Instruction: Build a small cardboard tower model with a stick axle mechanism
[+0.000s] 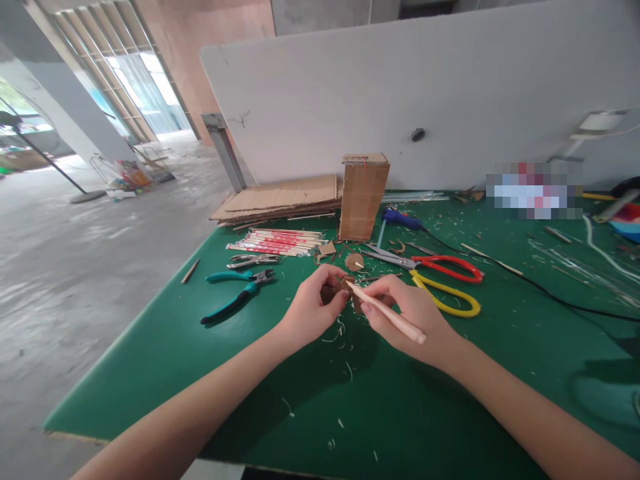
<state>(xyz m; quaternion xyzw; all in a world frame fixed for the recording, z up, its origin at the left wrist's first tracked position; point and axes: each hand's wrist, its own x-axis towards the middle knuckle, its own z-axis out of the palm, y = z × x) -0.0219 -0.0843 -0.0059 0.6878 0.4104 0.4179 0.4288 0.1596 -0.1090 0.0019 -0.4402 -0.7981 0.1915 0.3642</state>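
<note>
My left hand (320, 297) is closed around a small brown cardboard piece (346, 283), mostly covered by the fingers. My right hand (407, 317) grips a pale, tapered wooden stick (395, 320) like a pencil, its narrow end meeting the cardboard piece. Just beyond both hands lies a round cardboard disc (355, 261) with a short pale peg in it. Right of the disc rest open scissors (400, 259) with one red and one yellow handle. Teal-handled cutting pliers (240, 287) lie left of my left hand.
Paper-wrapped chopsticks (280, 241) and metal pliers (254, 260) lie at the left. Flat cardboard sheets (285, 197) and an upright cardboard box (364, 200) stand behind. A blue glue gun (403, 219) trails a black cord rightward. Shavings litter the green table (165, 353).
</note>
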